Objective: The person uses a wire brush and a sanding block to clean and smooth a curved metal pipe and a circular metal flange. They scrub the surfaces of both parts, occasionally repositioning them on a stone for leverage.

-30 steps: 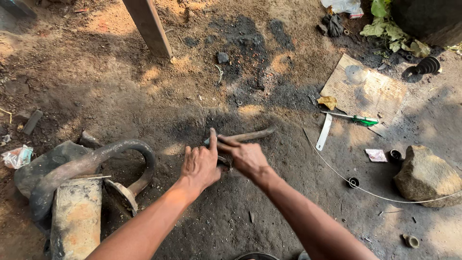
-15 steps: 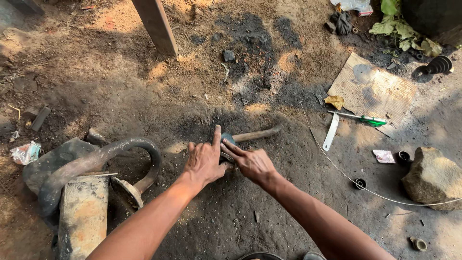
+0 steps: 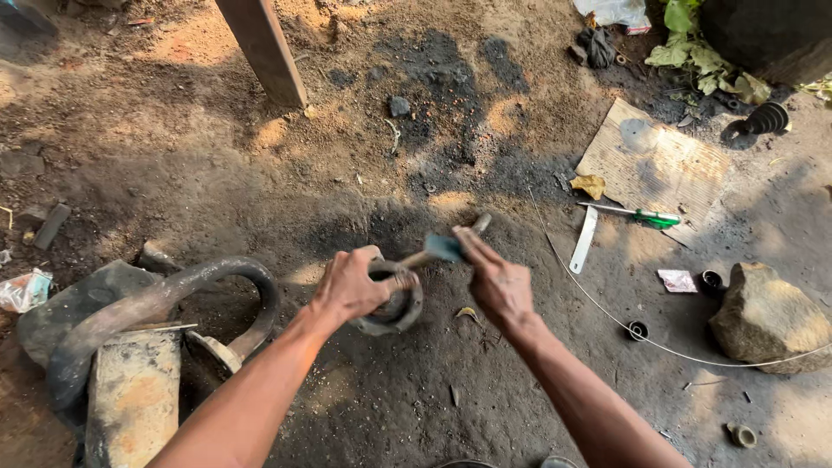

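Observation:
My left hand (image 3: 351, 286) is closed around a dark, greasy metal ring (image 3: 400, 310), held just above the dirt ground. A short wooden-handled tool (image 3: 475, 225) with a bluish head (image 3: 445, 248) runs from the ring up to the right. My right hand (image 3: 501, 284) is right of the ring, its fingers stretched out straight with the tips against the bluish head. I cannot see a grip around the tool.
A curved black rubber hose (image 3: 173, 290) and a rusty metal block (image 3: 134, 394) lie at the left. A large stone (image 3: 767, 316), a thin wire (image 3: 607, 308), a green-handled screwdriver (image 3: 646, 215), cardboard (image 3: 659, 165) and small caps lie at the right. A wooden post (image 3: 264, 52) stands behind.
My left hand, which lay flat on the ground, has closed on the ring and lifted it. The right hand shifted slightly right along the tool.

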